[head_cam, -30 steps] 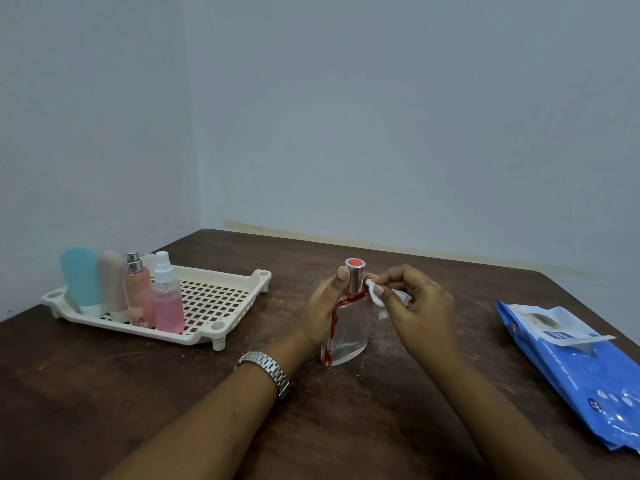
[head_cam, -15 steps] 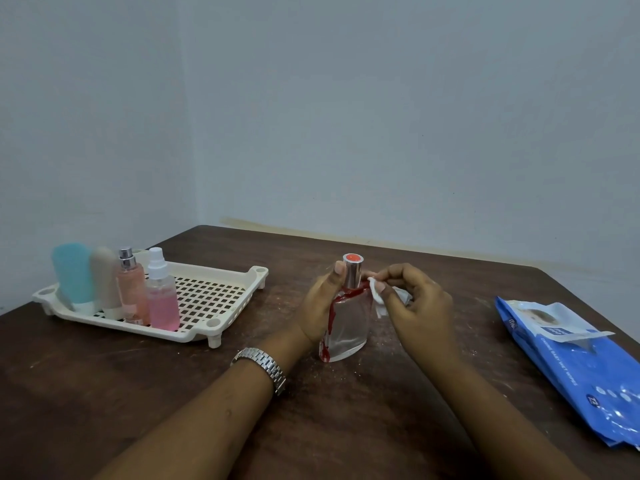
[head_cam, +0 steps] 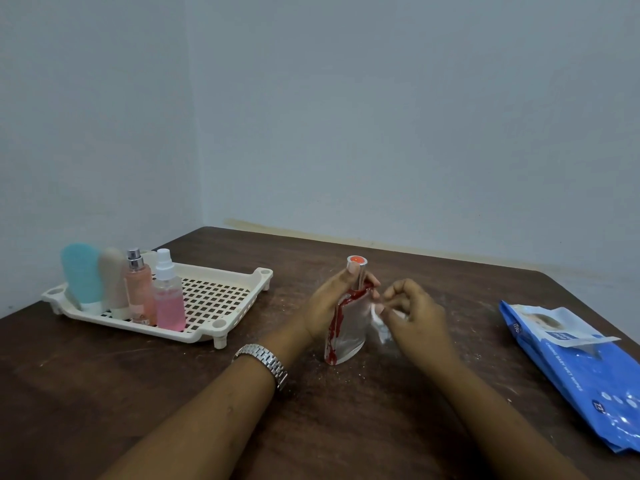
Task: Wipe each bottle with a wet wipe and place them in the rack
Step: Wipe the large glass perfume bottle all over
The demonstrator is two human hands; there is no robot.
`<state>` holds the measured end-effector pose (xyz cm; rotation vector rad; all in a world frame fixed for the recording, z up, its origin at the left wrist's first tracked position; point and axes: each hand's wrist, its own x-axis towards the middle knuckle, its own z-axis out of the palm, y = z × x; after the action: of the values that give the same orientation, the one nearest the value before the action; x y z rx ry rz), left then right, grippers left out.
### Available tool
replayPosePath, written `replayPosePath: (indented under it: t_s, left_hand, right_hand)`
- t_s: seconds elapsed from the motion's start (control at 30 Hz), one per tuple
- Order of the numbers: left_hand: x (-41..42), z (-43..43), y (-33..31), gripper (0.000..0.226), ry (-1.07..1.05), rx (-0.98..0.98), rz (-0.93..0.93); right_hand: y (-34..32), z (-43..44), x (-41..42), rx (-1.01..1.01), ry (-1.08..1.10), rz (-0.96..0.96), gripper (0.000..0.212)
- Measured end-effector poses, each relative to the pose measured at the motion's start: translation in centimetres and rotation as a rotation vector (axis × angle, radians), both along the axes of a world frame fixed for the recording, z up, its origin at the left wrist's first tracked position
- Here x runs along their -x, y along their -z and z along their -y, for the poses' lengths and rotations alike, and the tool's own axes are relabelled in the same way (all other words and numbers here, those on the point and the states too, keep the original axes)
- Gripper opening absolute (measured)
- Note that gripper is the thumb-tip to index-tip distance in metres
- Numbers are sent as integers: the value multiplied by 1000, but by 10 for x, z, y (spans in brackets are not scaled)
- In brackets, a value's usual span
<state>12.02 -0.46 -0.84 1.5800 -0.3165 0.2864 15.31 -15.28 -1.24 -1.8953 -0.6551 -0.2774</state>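
A clear glass bottle (head_cam: 348, 332) with red streaks and a silver, orange-topped cap stands on the table at centre. My left hand (head_cam: 329, 303) grips it at the neck and shoulder, thumb against the cap. My right hand (head_cam: 412, 315) pinches a crumpled white wet wipe (head_cam: 379, 322) against the bottle's right side. At left sits the cream rack (head_cam: 221, 299). In its left end stand a teal bottle (head_cam: 81, 273), a beige bottle (head_cam: 112, 280), a peach spray bottle (head_cam: 138, 291) and a pink spray bottle (head_cam: 169, 296).
A blue pack of wet wipes (head_cam: 585, 372) with its flap open lies at the table's right edge. The dark wooden table (head_cam: 104, 382) meets walls at the back and left. A metal watch (head_cam: 265, 362) is on my left wrist.
My right hand has moved the wipe down from the bottle's neck to its right side. The left hand keeps its grip and the bottle stays put.
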Motion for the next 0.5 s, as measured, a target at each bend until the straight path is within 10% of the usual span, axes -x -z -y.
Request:
replayPosePath:
  t_s: [0.23,0.5]
  left_hand:
    - [8,-12,-6,87,-65,-162,-10]
    - [11,-13,-11,96,-17,-55,59]
  right_hand:
    - [-19,-8,32,-182,27,561,12]
    - [-10,-18,36,-27,-115,657,20]
